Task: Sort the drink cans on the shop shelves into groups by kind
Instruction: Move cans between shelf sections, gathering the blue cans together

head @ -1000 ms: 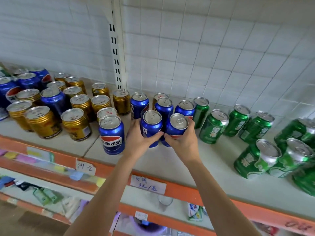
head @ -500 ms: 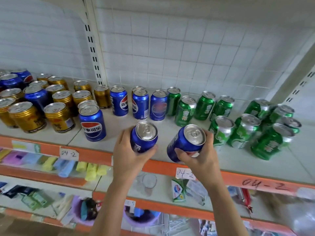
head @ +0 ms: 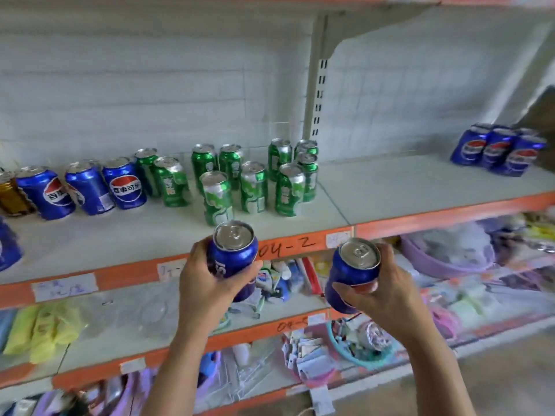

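Observation:
My left hand (head: 207, 283) grips a blue Pepsi can (head: 232, 250) and my right hand (head: 387, 298) grips a second blue Pepsi can (head: 354, 271). Both cans are upright, held in front of the orange shelf edge (head: 420, 219), off the shelf. Several green cans (head: 252, 181) stand in a cluster on the white shelf. Three blue Pepsi cans (head: 87, 187) stand to their left, beside a gold can (head: 10, 196) at the frame's edge. A separate group of blue Pepsi cans (head: 498, 150) stands at the far right of the shelf.
A white upright post (head: 316, 94) with slots divides the shelf bays. Bare shelf board (head: 405, 181) lies between the green cans and the far-right blue group. Lower shelves hold packets, purple and teal baskets and yellow cloths.
Both hands have lifted their blue cans off the shelf and carried them rightward. The view has swung right, past the gold cans, bringing the far-right blue group into sight.

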Demonstrator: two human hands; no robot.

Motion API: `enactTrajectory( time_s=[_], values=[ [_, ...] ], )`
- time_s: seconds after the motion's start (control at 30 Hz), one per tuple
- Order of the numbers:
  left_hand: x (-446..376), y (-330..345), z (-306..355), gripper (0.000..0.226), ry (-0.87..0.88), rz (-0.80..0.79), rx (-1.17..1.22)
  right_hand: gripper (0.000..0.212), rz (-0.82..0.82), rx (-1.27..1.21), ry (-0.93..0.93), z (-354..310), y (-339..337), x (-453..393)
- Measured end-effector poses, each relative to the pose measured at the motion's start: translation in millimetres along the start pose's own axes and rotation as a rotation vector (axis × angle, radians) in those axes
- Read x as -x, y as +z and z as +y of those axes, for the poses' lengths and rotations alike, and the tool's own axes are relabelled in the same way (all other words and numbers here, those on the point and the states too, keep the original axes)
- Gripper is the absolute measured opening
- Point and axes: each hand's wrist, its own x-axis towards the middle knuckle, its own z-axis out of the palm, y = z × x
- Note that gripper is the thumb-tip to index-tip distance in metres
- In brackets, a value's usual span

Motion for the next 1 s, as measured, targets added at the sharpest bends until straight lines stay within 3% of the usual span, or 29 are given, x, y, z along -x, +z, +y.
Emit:
enactTrajectory(
  time_s=[0.17, 0.3, 0.57, 0.83, 1.0],
  values=[
    [26.2, 93.2, 27.8, 0.068, 0.067, -0.191, -0.006, 0.065, 0.077, 0.023, 0.143, 60.2, -67.0, 42.2],
    [39.9, 158.6, 47.1, 0.058, 0.144, -0.347, -0.047, 0.064, 0.253, -0.003, 0.269, 100.8, -107.7, 72.3],
    [34.2, 282.9, 66.4, 0.079, 0.142, -0.586, 0.054, 0.055, 0.431, 0.066, 0.507, 169.7, -166.9, 84.9],
    [-8.7, 418.0, 84.0, 0.074, 0.127, -0.607, 0.162, 0.053, 0.425, 0.170, 0.517, 237.3, -231.6, 9.8],
    [-49.9, 483.4, 96.7, 0.089, 0.133, -0.531, 0.142, 0.055, 0.519, 0.066, 0.435, 275.1, -258.6, -62.4]
  ],
)
